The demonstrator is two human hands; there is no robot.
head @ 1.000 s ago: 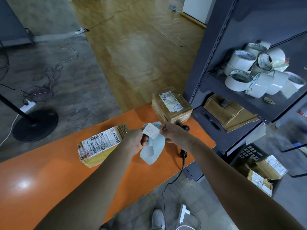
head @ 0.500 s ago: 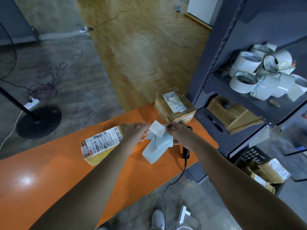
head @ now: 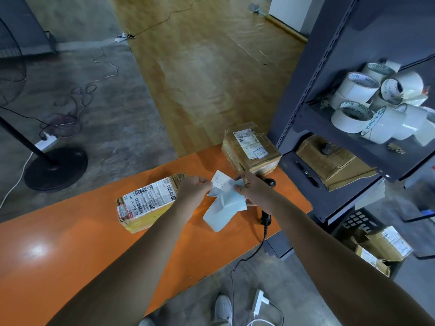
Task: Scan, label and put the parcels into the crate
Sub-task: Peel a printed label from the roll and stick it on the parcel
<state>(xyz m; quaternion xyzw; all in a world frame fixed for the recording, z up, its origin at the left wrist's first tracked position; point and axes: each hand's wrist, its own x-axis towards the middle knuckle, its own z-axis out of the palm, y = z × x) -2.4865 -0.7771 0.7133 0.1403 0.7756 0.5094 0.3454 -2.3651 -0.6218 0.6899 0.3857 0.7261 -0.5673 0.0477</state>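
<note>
The label (head: 220, 180) pinched by the left hand (head: 195, 188) could be creased onto itself if the backing strip (head: 222, 209) pinched by the right hand (head: 255, 191) is pulled askew.

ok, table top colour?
The table top is orange and glossy; the head view shows it.
</note>
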